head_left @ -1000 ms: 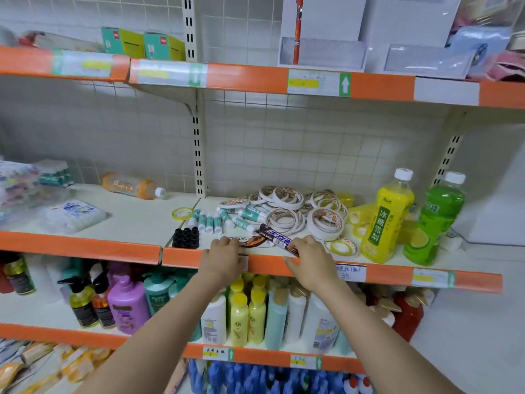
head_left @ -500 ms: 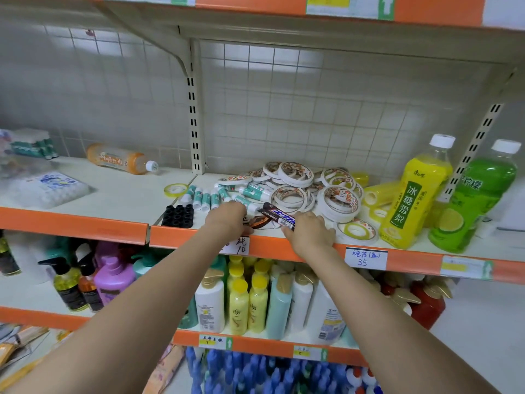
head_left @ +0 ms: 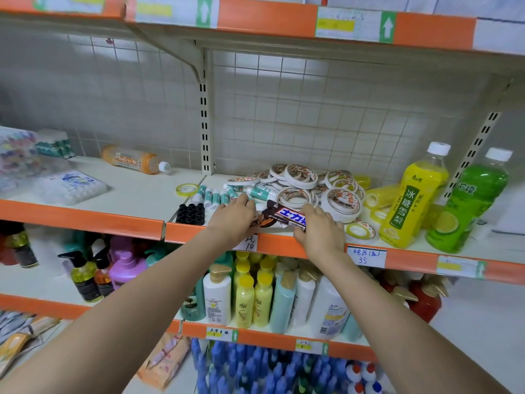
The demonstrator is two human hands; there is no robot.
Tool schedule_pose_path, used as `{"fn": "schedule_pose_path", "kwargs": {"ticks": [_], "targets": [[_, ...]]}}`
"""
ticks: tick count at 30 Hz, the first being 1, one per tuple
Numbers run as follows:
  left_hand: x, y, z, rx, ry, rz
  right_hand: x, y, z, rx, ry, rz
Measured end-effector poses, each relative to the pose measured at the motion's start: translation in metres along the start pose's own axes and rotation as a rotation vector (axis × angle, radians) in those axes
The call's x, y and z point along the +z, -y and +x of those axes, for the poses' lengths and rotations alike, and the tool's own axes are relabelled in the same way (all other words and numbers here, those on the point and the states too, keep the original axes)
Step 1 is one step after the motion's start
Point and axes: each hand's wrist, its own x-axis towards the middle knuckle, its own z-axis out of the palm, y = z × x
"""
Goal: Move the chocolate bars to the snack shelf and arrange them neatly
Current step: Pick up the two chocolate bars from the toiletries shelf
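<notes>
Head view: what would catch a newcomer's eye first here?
Both hands meet at the middle shelf's orange front edge: the right hand grips a dark-wrapped chocolate bar with blue lettering, the left hand rests beside it. Behind lies a heap of white tape rolls; right of it stand yellow and green drink bottles.

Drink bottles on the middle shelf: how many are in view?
3. An orange bottle lies on its side at the back left; a yellow bottle and a green bottle stand upright side by side at the right. Others may be hidden outside the frame.
</notes>
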Motion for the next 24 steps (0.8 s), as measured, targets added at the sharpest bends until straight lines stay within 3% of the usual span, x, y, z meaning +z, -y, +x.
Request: {"fn": "schedule_pose_path", "kwargs": {"ticks": [12,24], "targets": [[-0.043,-0.017,-0.083,0.118,0.003,-0.041,-0.043,-0.002,-0.097,-0.042,0.002,0.046],[-0.065,-0.068,-0.183,0.105,0.144,-0.33,-0.096,-0.008,-0.226,0.008,0.027,0.1]]}}
